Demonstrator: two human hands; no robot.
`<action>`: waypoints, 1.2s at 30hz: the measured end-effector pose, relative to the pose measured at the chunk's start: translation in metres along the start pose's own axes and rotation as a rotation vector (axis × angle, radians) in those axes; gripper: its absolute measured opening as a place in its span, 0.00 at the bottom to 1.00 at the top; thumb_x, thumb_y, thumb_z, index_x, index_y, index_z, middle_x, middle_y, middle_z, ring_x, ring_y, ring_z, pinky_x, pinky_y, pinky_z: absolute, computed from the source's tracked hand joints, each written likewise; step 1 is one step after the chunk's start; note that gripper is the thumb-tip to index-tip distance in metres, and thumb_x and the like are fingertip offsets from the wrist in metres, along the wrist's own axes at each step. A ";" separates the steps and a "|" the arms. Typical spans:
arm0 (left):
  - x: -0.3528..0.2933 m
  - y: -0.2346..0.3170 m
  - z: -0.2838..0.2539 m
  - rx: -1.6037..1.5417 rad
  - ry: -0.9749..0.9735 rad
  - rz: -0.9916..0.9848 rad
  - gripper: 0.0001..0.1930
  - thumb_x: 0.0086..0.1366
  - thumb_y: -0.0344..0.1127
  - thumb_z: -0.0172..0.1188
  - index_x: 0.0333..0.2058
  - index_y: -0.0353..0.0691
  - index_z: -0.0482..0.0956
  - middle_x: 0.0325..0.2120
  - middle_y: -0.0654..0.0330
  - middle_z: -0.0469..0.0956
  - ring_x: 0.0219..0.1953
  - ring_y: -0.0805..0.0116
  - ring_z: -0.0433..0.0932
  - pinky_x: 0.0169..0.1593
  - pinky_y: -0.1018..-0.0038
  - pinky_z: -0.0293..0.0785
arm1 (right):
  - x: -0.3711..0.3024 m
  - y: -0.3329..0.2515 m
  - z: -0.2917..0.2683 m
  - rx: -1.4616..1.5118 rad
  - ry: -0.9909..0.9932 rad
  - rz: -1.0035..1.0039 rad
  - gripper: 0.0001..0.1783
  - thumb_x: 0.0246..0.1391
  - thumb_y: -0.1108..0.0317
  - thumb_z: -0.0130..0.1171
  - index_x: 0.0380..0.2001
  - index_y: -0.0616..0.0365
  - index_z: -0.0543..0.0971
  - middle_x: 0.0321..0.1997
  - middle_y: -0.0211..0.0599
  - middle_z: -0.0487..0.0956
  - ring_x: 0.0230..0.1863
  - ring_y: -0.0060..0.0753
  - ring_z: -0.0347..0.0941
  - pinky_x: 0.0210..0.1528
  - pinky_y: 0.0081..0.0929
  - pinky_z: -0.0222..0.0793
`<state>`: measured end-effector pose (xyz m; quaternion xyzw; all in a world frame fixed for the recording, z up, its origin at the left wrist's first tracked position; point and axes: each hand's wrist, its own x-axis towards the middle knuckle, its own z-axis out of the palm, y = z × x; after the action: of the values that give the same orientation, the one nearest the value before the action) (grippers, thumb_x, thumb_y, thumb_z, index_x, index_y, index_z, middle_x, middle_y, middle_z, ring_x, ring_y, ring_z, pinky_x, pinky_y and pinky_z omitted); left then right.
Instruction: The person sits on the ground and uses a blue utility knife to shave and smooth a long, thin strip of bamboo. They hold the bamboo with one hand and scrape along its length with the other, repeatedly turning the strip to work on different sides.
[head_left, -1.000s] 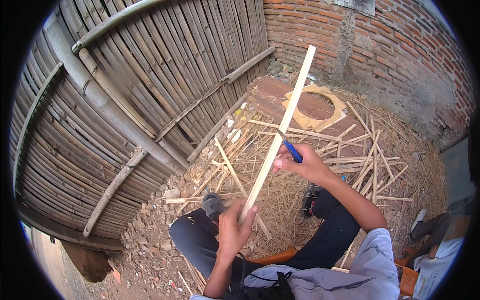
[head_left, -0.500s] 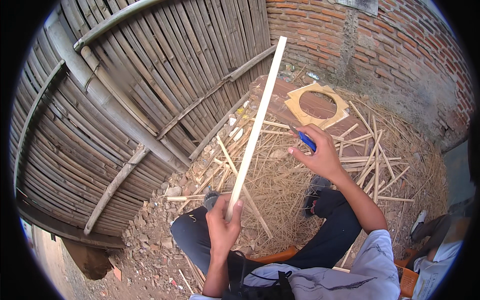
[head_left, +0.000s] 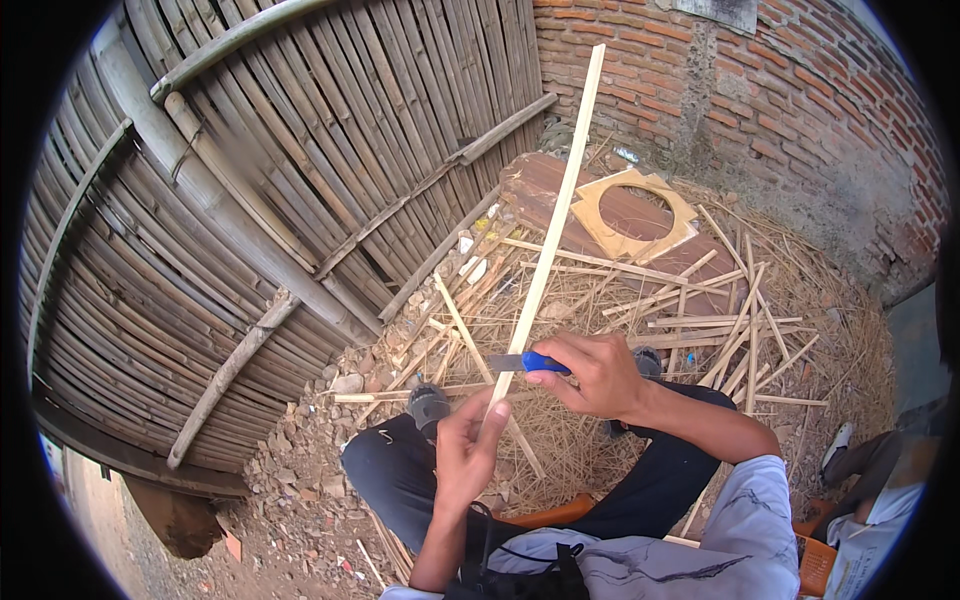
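My left hand (head_left: 470, 440) grips the lower end of a long pale strip, likely bamboo (head_left: 556, 225), which slants up and to the right toward the brick wall. A knife with a blue handle (head_left: 546, 362) is held in my right hand (head_left: 603, 375), its fingers wrapped round the handle. The grey blade (head_left: 504, 362) points left and lies across the strip just above my left hand. Whether its edge bites into the strip, I cannot tell.
Loose strips (head_left: 745, 335) and shavings (head_left: 570, 440) cover the ground between and beyond my feet. A brown board (head_left: 535, 190) carries a pale cut-out frame with a round hole (head_left: 590, 222). A bamboo fence (head_left: 330, 160) stands left, a brick wall (head_left: 640, 90) behind. Another person's leg (head_left: 850, 465) shows at right.
My right hand has come down and left, bringing the knife blade onto the strip. My left hand has shifted slightly right, and the strip's top has moved up and right.
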<state>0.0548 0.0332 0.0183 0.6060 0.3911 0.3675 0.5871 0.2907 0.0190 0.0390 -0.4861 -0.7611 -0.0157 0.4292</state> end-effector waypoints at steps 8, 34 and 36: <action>0.002 0.002 0.006 -0.093 -0.027 -0.013 0.21 0.83 0.42 0.58 0.64 0.33 0.82 0.25 0.76 0.69 0.28 0.85 0.62 0.30 0.79 0.55 | -0.003 -0.004 0.004 0.032 -0.001 -0.003 0.17 0.65 0.52 0.70 0.44 0.55 0.86 0.34 0.38 0.87 0.25 0.40 0.85 0.24 0.35 0.77; -0.032 -0.017 -0.017 0.101 -0.079 -0.063 0.20 0.84 0.40 0.55 0.62 0.33 0.84 0.20 0.77 0.63 0.22 0.87 0.57 0.27 0.80 0.50 | 0.022 0.066 -0.042 -0.228 0.318 0.148 0.19 0.66 0.52 0.70 0.43 0.59 0.89 0.33 0.42 0.89 0.26 0.43 0.85 0.30 0.36 0.78; -0.042 -0.024 -0.026 0.131 -0.095 -0.088 0.19 0.84 0.39 0.55 0.62 0.34 0.84 0.20 0.78 0.63 0.22 0.87 0.56 0.27 0.80 0.50 | 0.022 0.076 -0.048 -0.229 0.323 0.263 0.20 0.67 0.51 0.69 0.44 0.59 0.89 0.32 0.43 0.89 0.27 0.43 0.85 0.31 0.36 0.77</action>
<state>0.0127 0.0063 -0.0039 0.6422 0.4124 0.2857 0.5796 0.3744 0.0539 0.0541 -0.6176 -0.6060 -0.1235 0.4859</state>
